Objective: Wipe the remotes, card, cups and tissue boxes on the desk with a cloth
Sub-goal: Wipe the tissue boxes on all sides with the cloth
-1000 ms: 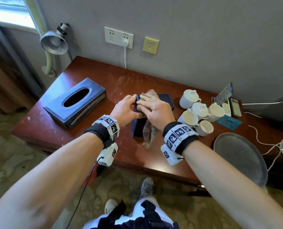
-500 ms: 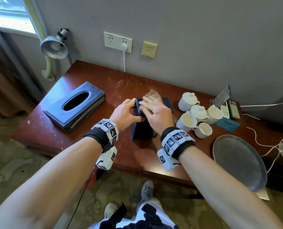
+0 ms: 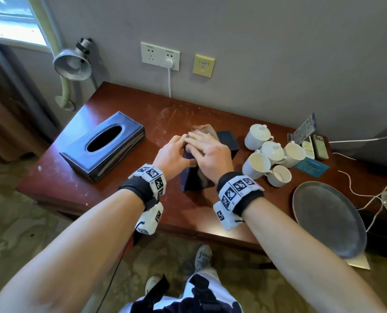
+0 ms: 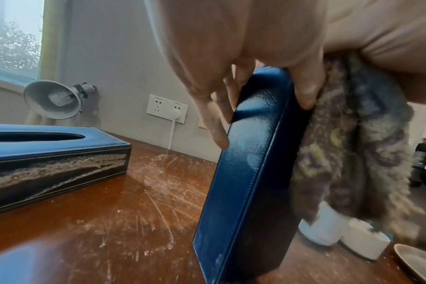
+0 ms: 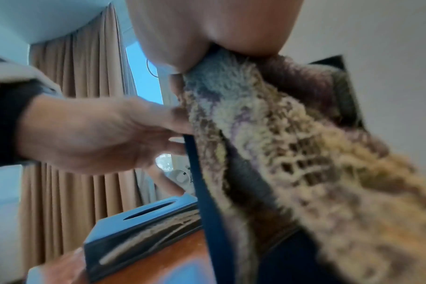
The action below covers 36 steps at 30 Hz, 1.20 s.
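Observation:
A small dark blue tissue box (image 3: 197, 180) (image 4: 243, 192) stands tilted on edge on the red-brown desk (image 3: 124, 193). My left hand (image 3: 176, 150) (image 4: 260, 119) grips its upper left edge, thumb on one face and fingers on the other. My right hand (image 3: 201, 147) lies flat on a brown fuzzy cloth (image 3: 207, 129) (image 4: 353, 144) (image 5: 280, 144) and presses it against the box's upper face. The cloth hangs down that face. White cups (image 3: 258, 164) cluster to the right. Two remotes (image 3: 320, 146) and a blue card (image 3: 312, 167) lie beyond them.
A large dark blue tissue box (image 3: 104, 145) (image 4: 49, 153) sits at the left of the desk. A grey round tray (image 3: 328, 218) overhangs the front right edge, with white cables (image 3: 355, 193) beside it. A lamp (image 3: 72, 64) hangs at the far left wall.
My right hand has slid the cloth up and away along the box; the cloth no longer hangs over the near end. My left hand keeps its grip.

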{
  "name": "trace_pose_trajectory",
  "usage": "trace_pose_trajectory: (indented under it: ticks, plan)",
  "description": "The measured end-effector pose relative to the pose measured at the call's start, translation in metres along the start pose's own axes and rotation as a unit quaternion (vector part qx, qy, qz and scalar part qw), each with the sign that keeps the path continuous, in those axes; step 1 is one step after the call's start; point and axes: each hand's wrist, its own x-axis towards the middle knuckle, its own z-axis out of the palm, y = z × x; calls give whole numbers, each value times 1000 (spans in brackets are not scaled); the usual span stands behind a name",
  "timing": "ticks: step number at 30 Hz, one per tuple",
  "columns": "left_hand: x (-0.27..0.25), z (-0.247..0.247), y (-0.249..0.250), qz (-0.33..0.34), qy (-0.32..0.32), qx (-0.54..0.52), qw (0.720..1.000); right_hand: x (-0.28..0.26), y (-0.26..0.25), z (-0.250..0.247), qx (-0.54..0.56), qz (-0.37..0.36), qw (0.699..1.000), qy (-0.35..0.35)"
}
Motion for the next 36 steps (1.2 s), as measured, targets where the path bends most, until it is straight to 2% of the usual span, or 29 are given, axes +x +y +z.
trace_pose_trajectory:
  ticks: [4,9,15,17,21,23,25,27,31,33,35,36]
  plan:
    - [1,-2,-4,12,-16,3,1000,-4,5,-11,38,-13,998,-52]
    - [1,-1,-2,9,-7,2,1000,-13,13,-26,30,-22,998,-56]
    - [2,2,-1,4,3,22,1000,14,-4,-23,-48,22,994,-99]
    - [2,1,-2,7,-1,26,1000,13,-5,-23,-72,6,992,-102]
    - [0,2,-2,9,-1,26,1000,1,-3,-23,-114,-74,989,-59]
    - [0,2,0,5,4,24,1000,6,-3,-23,-124,-90,986,-72]
    - [1,2,-1,-3,5,28,1000,18,-3,-22,-125,-58,984,-114]
    - [3,2,-3,-7,2,27,1000,23,-4,-21,-124,-26,984,-125]
    - [2,2,-8,5,-6,22,1000,4,10,-27,-40,2,998,-51]
    - [3,1,-8,4,-8,20,1000,5,33,-40,-13,83,996,-20]
    - [4,2,-8,4,-7,10,1000,16,50,-50,39,179,983,1]
    - [4,3,-8,2,-4,3,1000,20,54,-50,57,204,977,9]
